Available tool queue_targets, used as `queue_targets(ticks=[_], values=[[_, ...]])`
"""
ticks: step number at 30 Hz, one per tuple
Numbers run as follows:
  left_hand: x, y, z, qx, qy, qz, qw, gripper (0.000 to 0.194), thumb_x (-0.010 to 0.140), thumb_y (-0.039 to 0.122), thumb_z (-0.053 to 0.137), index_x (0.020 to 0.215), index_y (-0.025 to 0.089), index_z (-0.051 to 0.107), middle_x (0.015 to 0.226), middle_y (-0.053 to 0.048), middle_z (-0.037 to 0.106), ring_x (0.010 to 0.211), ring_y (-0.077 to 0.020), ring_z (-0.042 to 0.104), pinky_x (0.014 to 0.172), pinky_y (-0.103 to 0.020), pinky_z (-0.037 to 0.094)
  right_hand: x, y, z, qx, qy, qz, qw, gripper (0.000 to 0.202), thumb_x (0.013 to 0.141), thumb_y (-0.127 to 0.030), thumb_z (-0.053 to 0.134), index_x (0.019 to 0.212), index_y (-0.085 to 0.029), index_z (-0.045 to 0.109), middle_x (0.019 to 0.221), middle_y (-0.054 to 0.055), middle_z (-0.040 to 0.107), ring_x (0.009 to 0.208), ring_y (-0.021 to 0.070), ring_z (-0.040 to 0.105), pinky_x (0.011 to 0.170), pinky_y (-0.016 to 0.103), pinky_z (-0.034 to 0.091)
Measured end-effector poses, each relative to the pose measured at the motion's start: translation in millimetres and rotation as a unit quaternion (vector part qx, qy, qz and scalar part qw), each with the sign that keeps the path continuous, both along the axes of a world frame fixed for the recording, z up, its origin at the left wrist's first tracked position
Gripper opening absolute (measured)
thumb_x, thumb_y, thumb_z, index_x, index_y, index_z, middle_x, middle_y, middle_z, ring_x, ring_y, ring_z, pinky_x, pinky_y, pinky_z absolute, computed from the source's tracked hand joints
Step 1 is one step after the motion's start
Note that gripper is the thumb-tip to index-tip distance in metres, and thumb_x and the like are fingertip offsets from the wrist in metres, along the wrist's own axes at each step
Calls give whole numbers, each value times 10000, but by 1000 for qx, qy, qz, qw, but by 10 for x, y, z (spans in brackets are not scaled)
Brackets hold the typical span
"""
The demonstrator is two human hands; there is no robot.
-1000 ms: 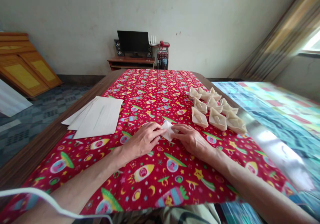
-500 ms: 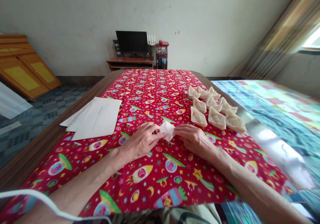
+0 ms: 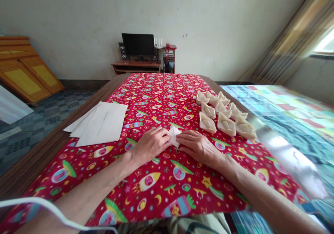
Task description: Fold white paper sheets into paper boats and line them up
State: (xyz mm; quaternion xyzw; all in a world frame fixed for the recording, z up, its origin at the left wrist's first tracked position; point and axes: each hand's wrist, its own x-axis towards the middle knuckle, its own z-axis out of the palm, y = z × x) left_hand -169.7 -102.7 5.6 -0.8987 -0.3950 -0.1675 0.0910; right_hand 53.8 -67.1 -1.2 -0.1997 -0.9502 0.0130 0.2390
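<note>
A small folded piece of white paper (image 3: 174,135) lies at the middle of the red patterned cloth (image 3: 148,199), between my hands. My left hand (image 3: 151,142) pinches its left edge, the fingers bent together. From the other side, my right hand (image 3: 197,144) has its fingers closed on the right edge, covering part of that side. The paper looks diamond-shaped, with a point facing away from me. Several folded paper pieces (image 3: 226,125) with raised points stand in rows to the right of my right hand. Left of my left hand lie fanned sheets of white paper (image 3: 104,122).
The cloth covers a brown wooden table (image 3: 86,117). A white cable (image 3: 49,209) crosses the lower left corner. Beyond the table are a monitor (image 3: 138,44) and a red telephone (image 3: 169,47). A bed (image 3: 287,122) adjoins the right side; a wooden cabinet (image 3: 28,72) stands left.
Both hands have come closer together on the folded paper. My right fingers have moved left over its right side. The paper rows and loose sheets stay in place.
</note>
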Motion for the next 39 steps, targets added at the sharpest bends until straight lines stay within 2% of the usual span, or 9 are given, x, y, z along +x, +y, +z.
queue_targets(ticks=[4,7,10,16,25,31,33,35,39], values=[[8,-3,9,16,11,0,1000,235,939,171,389,918,160,623,872,-56,618,844,-178,552,794,-338,449,-26,48,-24,-43,38,-11,998,199,910,-234,505,1012,-207,673,1017,71,683,988,183,604,838,328,506],[-2,44,-70,-12,-83,37,996,181,918,179,444,892,169,622,865,-47,622,855,-175,558,799,-317,453,-60,101,-42,-112,91,-50,988,192,909,-243,510,899,-190,694,896,53,683,814,146,628,721,253,502],[-12,113,-147,-58,-184,76,978,137,886,202,520,801,167,621,821,-35,604,818,-160,563,764,-281,461,-94,146,-47,-146,95,-117,978,184,887,-276,547,836,-177,693,796,31,665,700,128,613,628,218,460],[-5,148,-124,-101,-211,126,964,175,860,229,572,707,157,617,773,-25,558,765,-152,552,716,-270,446,-165,195,2,-157,26,-216,963,187,872,-324,546,850,-210,692,757,11,691,659,138,621,582,222,398],[-67,151,-156,-125,-232,128,956,132,808,242,650,710,154,641,790,-21,540,737,-141,550,687,-258,441,-170,237,-4,-146,-6,-240,960,220,868,-378,556,818,-203,679,770,17,689,691,141,621,604,220,375],[-67,156,-207,-97,-209,137,963,160,840,197,582,689,146,595,784,-37,519,751,-158,550,717,-282,462,-199,213,17,-123,-36,-255,958,253,881,-399,534,806,-196,663,770,22,680,699,147,611,604,231,346],[-47,149,-222,-71,-202,140,967,126,849,185,554,734,150,590,819,-51,533,797,-176,554,753,-304,474,-210,206,31,-117,-45,-264,956,254,877,-405,540,800,-196,660,763,21,679,696,150,608,599,235,335],[-13,130,-223,-34,-186,133,973,92,862,187,527,896,151,605,945,-79,568,905,-203,552,821,-341,474,-219,206,41,-117,-53,-271,954,249,874,-405,545,800,-198,661,755,20,679,691,149,608,593,233,327],[76,34,-172,-7,-100,57,993,353,917,160,414,1258,202,493,1293,-68,532,1214,-220,445,1014,-413,372,-227,213,32,-116,-62,-279,951,282,890,-418,518,792,-194,659,729,22,674,667,143,602,568,230,308]])
